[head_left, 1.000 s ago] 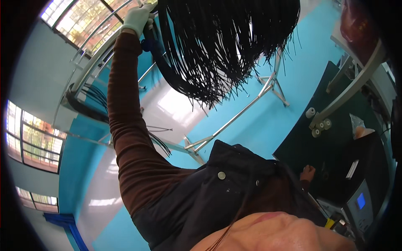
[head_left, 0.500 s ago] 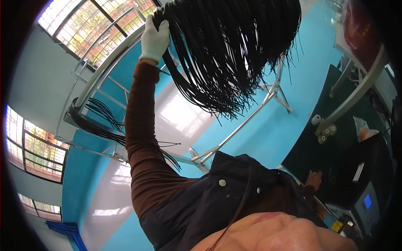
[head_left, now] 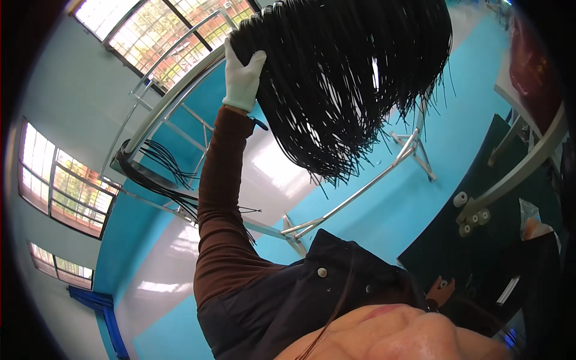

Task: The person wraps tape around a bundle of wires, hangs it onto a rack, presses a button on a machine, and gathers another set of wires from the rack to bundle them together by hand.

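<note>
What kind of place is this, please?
Probably a workshop or small factory hall. A gloved left hand grips a big bundle of black cords hung over a metal rack; more cords hang on a second rail, above a painted blue floor and beside large windows.

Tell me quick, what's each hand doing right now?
Left hand: white-gloved, raised, gripping the top of the bundle of black cables.
Right hand: not in view.

Small blue screen (head_left: 509, 339), lower right
</note>
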`<state>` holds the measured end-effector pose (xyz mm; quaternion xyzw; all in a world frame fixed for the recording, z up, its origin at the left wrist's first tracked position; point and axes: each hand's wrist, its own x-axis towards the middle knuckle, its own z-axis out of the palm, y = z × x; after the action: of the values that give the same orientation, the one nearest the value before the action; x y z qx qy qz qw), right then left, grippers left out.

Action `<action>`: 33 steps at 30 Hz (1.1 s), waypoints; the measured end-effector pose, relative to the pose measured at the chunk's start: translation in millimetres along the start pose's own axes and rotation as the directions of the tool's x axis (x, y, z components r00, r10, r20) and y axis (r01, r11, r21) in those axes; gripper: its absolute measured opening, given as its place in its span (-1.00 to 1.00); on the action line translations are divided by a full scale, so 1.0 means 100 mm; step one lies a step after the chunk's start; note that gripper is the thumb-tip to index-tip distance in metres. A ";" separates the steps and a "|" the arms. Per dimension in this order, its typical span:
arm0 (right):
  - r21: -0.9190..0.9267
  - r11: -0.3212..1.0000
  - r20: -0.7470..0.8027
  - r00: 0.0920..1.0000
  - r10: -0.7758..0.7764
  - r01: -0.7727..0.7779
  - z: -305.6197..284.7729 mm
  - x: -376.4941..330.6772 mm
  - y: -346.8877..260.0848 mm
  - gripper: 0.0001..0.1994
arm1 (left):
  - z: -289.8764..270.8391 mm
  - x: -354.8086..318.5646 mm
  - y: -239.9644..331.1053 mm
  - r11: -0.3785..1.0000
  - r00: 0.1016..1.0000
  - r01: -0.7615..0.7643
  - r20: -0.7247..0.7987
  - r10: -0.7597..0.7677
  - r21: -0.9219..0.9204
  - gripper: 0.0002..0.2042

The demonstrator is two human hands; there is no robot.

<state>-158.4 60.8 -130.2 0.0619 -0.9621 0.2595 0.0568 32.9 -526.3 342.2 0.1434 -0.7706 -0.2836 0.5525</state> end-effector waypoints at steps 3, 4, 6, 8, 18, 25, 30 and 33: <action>0.021 1.000 -0.011 1.000 -0.019 0.019 0.02 0.02 0.00 -0.44 | 0.04 0.01 0.06 0.999 0.999 -0.014 0.031 0.013 0.035 -0.27; 0.035 0.999 0.002 1.000 -0.009 0.009 0.00 0.03 -0.03 -0.44 | 0.02 -0.01 0.05 1.000 0.999 0.016 0.039 -0.016 0.005 -0.27; 0.013 0.999 0.004 0.999 -0.047 0.047 0.01 0.07 -0.02 -0.44 | -0.02 -0.02 -0.01 1.000 1.000 -0.003 0.009 0.003 -0.006 -0.27; -0.016 0.998 0.002 0.999 -0.054 0.054 0.01 -0.01 0.06 -0.43 | 0.07 0.01 -0.05 0.993 0.994 -0.113 0.006 0.113 0.039 -0.27; -0.117 0.993 0.142 0.990 -0.004 0.021 -0.14 0.17 -0.20 -0.46 | -0.36 0.91 0.26 0.464 0.922 -0.361 0.235 0.308 0.809 -0.49; -0.104 0.993 0.118 0.992 -0.042 0.054 -0.10 0.14 0.02 -0.48 | -0.38 0.92 0.25 0.409 0.921 0.065 0.103 -0.377 0.910 -0.28; 0.246 0.964 0.112 0.991 0.077 -0.103 -0.20 -0.15 0.02 -0.47 | 0.07 0.54 0.52 0.635 0.908 -0.144 -0.154 0.390 0.759 -0.41; 0.750 0.661 -0.005 1.000 -0.013 0.012 0.25 -0.02 0.29 -0.46 | 0.73 -0.31 0.81 0.805 0.875 -0.478 0.104 0.474 0.351 -0.65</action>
<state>-162.7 73.4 -166.4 0.0865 -0.7696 0.6320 0.0276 -17.0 -424.8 349.3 0.0447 -0.8239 0.0118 0.5649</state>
